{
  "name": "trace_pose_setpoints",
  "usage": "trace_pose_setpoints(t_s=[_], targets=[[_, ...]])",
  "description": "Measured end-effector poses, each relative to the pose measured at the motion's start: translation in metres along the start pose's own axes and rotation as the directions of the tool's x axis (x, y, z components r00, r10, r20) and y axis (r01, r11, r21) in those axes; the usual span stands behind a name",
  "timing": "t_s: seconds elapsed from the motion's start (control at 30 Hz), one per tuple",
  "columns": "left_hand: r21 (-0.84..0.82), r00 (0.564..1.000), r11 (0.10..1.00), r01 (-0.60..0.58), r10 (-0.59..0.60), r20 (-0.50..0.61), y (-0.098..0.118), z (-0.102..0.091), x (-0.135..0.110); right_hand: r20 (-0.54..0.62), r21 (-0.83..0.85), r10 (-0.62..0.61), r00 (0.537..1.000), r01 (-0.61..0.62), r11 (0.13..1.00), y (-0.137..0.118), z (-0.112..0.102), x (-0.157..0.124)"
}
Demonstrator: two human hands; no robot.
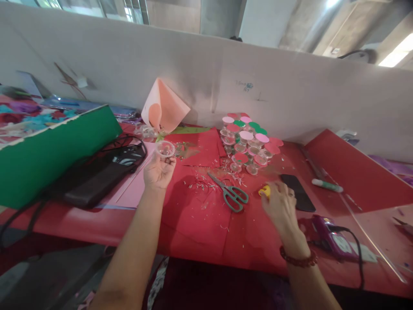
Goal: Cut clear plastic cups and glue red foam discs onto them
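A small clear plastic cup (pixel 165 149) is held at the fingertips of my left hand (pixel 158 172), palm turned up, above the pink paper. My right hand (pixel 281 204), slightly blurred, is closed at a small yellow object (pixel 265 190) on the right of the table; its exact kind is hard to make out. Between the hands lie grey-green-handled scissors (pixel 235 197), blades pointing to the back left, on red paper (pixel 196 211). Behind them stands a cluster of small clear cups (pixel 240 148), several topped with pink, red and green paper discs.
Paper shreds (pixel 206 183) lie around the scissors. A black bag (pixel 97 178) and a green board (pixel 64 150) are at left. A dark phone-like slab (pixel 298 192), a marker (pixel 327 185), a purple corded device (pixel 335 241) and a red board (pixel 358 174) are at right.
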State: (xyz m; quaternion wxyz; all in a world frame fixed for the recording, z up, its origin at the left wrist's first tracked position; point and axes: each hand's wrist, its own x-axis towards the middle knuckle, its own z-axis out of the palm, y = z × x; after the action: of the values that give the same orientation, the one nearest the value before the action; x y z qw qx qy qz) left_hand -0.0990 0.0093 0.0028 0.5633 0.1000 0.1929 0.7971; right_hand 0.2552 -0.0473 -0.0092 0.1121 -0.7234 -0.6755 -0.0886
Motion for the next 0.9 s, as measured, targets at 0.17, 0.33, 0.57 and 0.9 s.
trace_pose_setpoints(t_s=[0.17,0.33,0.57,0.9], targets=[[-0.067,0.998,0.997,-0.036,0.039,0.040,0.012,-0.009,0.011,0.029,0.393,-0.508,0.861,0.458,0.798,-0.099,0.003,0.027],[-0.142,0.993,0.984,-0.112,0.106,-0.049,0.015,-0.030,0.024,0.242,0.354,-0.655,0.716,0.563,0.747,-0.191,0.023,0.064],[-0.187,0.997,0.980,-0.072,0.069,-0.022,0.015,-0.037,0.028,0.295,0.362,-0.579,0.760,0.472,0.804,-0.219,0.045,0.092],[-0.211,0.999,0.977,-0.027,0.018,-0.046,0.013,-0.031,0.025,0.209,0.530,-0.370,0.905,0.213,0.821,-0.173,0.047,0.109]])
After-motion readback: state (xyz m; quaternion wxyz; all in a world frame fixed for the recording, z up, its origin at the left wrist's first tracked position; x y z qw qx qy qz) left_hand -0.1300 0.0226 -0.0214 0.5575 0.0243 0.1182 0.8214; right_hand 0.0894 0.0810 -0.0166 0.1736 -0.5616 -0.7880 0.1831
